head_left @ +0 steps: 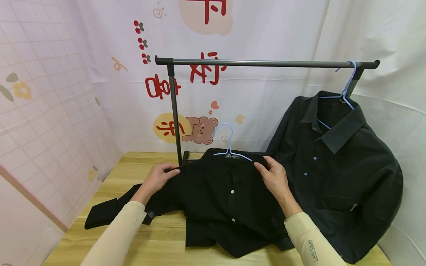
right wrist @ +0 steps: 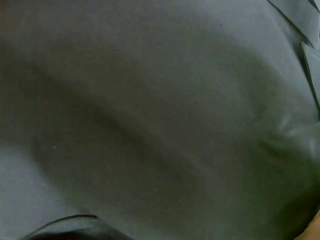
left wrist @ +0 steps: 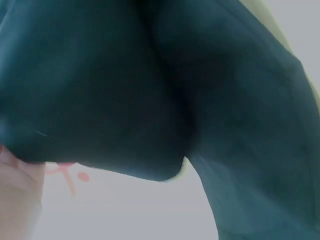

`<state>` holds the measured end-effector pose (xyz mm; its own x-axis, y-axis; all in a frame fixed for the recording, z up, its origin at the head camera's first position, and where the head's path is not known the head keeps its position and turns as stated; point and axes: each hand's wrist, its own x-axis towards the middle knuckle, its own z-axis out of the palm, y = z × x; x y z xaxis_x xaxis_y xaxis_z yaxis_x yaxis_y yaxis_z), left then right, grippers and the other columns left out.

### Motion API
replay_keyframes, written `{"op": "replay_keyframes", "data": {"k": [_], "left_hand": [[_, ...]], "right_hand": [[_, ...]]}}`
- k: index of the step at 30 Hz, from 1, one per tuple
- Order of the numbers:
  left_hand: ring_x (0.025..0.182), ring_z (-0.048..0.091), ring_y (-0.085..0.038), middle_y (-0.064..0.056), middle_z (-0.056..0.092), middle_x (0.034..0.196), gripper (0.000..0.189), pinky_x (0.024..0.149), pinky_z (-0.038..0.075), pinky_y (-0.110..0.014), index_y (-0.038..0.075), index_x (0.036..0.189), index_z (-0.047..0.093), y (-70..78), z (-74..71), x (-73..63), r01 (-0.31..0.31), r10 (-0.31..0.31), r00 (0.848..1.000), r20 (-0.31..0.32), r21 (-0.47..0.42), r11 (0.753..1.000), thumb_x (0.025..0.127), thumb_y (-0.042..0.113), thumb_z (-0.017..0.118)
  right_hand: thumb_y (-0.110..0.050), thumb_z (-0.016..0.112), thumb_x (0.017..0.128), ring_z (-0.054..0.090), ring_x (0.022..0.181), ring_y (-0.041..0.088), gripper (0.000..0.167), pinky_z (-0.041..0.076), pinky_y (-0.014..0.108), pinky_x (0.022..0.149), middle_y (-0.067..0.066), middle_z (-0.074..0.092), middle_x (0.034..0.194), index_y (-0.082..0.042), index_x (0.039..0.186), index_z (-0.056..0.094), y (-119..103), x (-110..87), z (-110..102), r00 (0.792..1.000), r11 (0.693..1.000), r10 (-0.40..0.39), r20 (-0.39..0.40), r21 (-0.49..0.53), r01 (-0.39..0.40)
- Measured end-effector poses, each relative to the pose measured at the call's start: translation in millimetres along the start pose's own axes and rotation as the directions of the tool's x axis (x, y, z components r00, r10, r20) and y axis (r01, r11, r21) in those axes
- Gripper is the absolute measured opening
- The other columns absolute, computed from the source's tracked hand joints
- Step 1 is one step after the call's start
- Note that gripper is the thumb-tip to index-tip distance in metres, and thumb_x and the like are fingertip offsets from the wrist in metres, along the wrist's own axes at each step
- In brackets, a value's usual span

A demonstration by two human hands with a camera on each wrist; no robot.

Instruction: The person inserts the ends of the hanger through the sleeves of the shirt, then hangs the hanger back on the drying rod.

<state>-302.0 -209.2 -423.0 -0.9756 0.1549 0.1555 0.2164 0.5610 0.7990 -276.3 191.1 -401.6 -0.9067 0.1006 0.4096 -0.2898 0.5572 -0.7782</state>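
A black shirt [head_left: 213,192] with white buttons is held up by both hands over the wooden table. My left hand [head_left: 159,179] pinches its left shoulder, thumb on top of the cloth. At the other shoulder, near the collar, my right hand [head_left: 274,177] pinches the fabric between thumb and fingers. A light blue wire hanger [head_left: 229,142] sits in the neck opening, its hook standing up; most of its arms are hidden inside the shirt. Dark cloth [left wrist: 100,90] fills much of the left wrist view, and cloth [right wrist: 150,110] covers nearly all of the right wrist view.
Behind the shirt stands a dark metal clothes rack [head_left: 266,63] with a horizontal bar. A second black shirt [head_left: 346,177] hangs at its right end on another blue hanger [head_left: 349,83]. One sleeve of the held shirt lies leftward across the wooden table [head_left: 139,162]. Printed curtains surround it.
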Motion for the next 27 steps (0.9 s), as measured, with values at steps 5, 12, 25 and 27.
{"op": "replay_keyframes", "data": {"k": [5, 12, 25, 27], "left_hand": [[0.1, 0.06, -0.027, -0.01, 0.068, 0.111, 0.028, 0.092, 0.047, -0.047, 0.006, 0.115, 0.071, -15.8, -13.9, -5.4, 0.047, -0.047, 0.999, -0.019, 0.016, 0.999, 0.099, 0.028, 0.063], [0.088, 0.057, -0.026, -0.009, 0.067, 0.098, 0.013, 0.081, 0.048, -0.043, 0.004, 0.104, 0.071, -24.7, -20.7, -8.4, -0.002, 0.01, 0.998, -0.06, 0.146, 0.989, 0.097, 0.012, 0.065], [0.127, 0.051, -0.03, -0.012, 0.059, 0.134, 0.046, 0.107, 0.037, -0.052, 0.009, 0.139, 0.056, 46.3, 24.9, 6.9, -0.156, 0.156, 0.988, 0.007, -0.003, 0.988, 0.1, 0.032, 0.061], [0.117, 0.057, -0.027, -0.01, 0.064, 0.126, 0.041, 0.103, 0.042, -0.049, 0.009, 0.135, 0.061, 54.1, 32.5, 6.4, -0.173, 0.174, 0.985, 0.022, -0.039, 0.984, 0.101, 0.031, 0.061]], "right_hand": [[-0.03, 0.068, 0.096, 0.057, 0.081, 0.02, 0.026, 0.045, 0.032, 0.073, 0.008, 0.068, 0.091, -0.008, 0.11, 0.07, 1, -0.2, 1, 1.0, 1.0, -0.005, -0.018, -0.004, 0.005], [-0.028, 0.07, 0.094, 0.058, 0.082, 0.019, 0.022, 0.046, 0.032, 0.074, 0.005, 0.07, 0.093, -0.011, 0.11, 0.07, -2, -1.1, 7, 0.999, 1.0, -0.028, -0.02, -0.011, 0.028], [-0.027, 0.072, 0.093, 0.059, 0.082, 0.019, 0.021, 0.047, 0.035, 0.074, 0.003, 0.071, 0.094, -0.013, 0.109, 0.071, -10, -7.2, 20, 0.998, 0.998, -0.063, 0.017, -0.005, 0.063], [-0.027, 0.072, 0.093, 0.059, 0.082, 0.019, 0.021, 0.047, 0.034, 0.073, 0.003, 0.07, 0.094, -0.013, 0.109, 0.071, -12, -7.2, 22, 0.998, 0.998, -0.059, 0.02, 0.013, 0.059]]}}
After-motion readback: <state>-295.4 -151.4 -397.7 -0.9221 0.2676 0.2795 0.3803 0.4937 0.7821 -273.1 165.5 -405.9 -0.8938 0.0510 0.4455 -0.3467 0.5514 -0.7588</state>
